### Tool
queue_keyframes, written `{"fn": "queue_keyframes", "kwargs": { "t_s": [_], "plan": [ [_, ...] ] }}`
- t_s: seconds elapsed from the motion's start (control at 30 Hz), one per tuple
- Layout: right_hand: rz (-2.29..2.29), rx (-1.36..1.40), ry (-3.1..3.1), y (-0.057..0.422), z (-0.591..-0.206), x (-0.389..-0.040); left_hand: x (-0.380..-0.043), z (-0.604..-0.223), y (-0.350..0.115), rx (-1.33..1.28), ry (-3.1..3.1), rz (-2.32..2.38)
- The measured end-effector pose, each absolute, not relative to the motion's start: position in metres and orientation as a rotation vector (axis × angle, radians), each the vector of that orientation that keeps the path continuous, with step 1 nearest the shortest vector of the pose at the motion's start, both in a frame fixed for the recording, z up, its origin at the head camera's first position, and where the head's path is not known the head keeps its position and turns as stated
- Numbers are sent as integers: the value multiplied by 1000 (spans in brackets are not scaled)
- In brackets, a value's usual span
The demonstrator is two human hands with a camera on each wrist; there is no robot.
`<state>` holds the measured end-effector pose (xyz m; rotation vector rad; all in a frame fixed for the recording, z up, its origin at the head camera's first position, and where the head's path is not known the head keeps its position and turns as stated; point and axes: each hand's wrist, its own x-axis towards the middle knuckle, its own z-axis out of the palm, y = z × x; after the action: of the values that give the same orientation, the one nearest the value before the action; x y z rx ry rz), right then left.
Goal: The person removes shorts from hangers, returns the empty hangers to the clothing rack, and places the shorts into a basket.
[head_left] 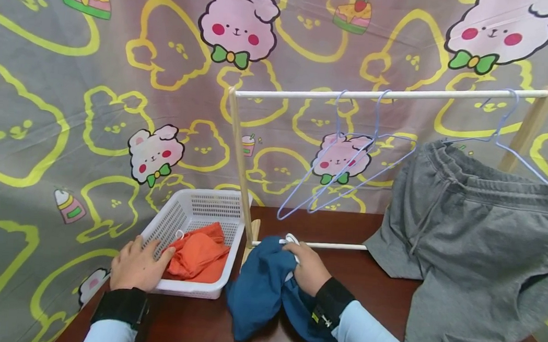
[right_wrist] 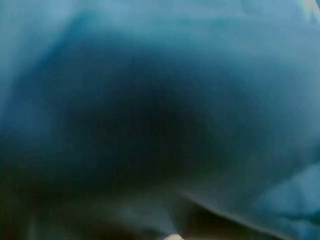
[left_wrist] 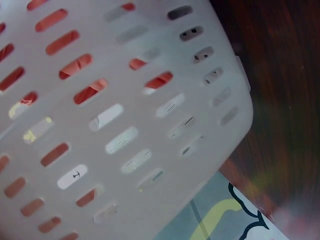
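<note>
In the head view, my right hand point(head_left: 311, 270) grips a bunched blue garment point(head_left: 262, 283) near its white trim or cord point(head_left: 291, 239). The garment hangs down in folds over the dark table, and blurred blue cloth point(right_wrist: 160, 65) fills the right wrist view. My left hand point(head_left: 137, 264) rests on the left rim of a white plastic basket point(head_left: 190, 287), fingers spread and the thumb towards the inside. An orange garment point(head_left: 200, 253) lies crumpled in the basket. Up close, the left wrist view shows the slotted basket wall point(left_wrist: 125, 170), with orange cloth behind it.
A rack with a white rail point(head_left: 297, 94) and wooden posts point(head_left: 239, 163) stands behind the blue garment. Two bare lilac hangers point(head_left: 348, 183) hang mid-rail. Grey shorts or trousers point(head_left: 481, 246) hang on another hanger point(head_left: 498, 133) at right. A patterned curtain point(head_left: 106, 66) backs the table point(head_left: 189, 325).
</note>
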<state>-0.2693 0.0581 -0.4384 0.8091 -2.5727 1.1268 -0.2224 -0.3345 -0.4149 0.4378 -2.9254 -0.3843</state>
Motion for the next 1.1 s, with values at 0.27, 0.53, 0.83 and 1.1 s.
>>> {"fn": "queue_keyframes", "kwargs": {
  "t_s": [0.27,0.53,0.83,1.1],
  "plan": [
    [1524,725,-2475,34,-411,-252,-223,-417,-333,414,-2911,-372],
    [1699,816,-2394,10,-378,-232,-222,-417,-335,406,-2898,-387],
    [1699,848,-2246,-10,-340,-234,-223,-417,-331,417,-2878,-385],
    [1710,899,-2116,-36,-301,-247,-222,-416,-334,426,-2893,-392]
  ]
}}
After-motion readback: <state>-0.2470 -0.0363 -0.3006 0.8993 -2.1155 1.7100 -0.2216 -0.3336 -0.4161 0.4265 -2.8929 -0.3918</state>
